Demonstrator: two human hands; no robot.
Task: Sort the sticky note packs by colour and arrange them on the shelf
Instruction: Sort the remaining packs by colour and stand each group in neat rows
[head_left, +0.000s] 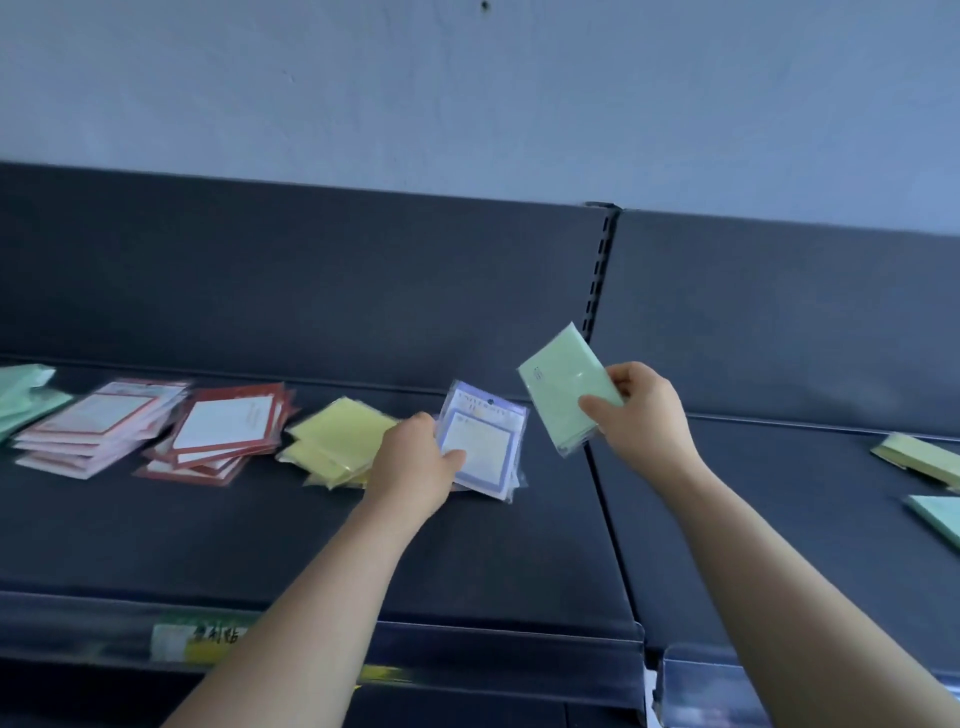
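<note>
Sorting is looking well advanced. Left hand (415, 462) is gripping the blue-bordered packs (483, 441), thumb on top. The red pile (228, 431) and yellow pile (337, 441) are lying left of its fingers. Right hand (644, 410) is pinching a green pack (566, 384) above the shelf (467, 561). Loose green packs (919, 457) are waiting to its right.

Nothing legible with certainty. On the shelf-edge label (205, 640), green and yellow, a few dark characters, too blurred to read. Across the header of the blue-bordered pack (483, 441), a line of print, too small to make out. Near one corner of the green pack (563, 395), a tiny pale mark, unreadable.
</note>
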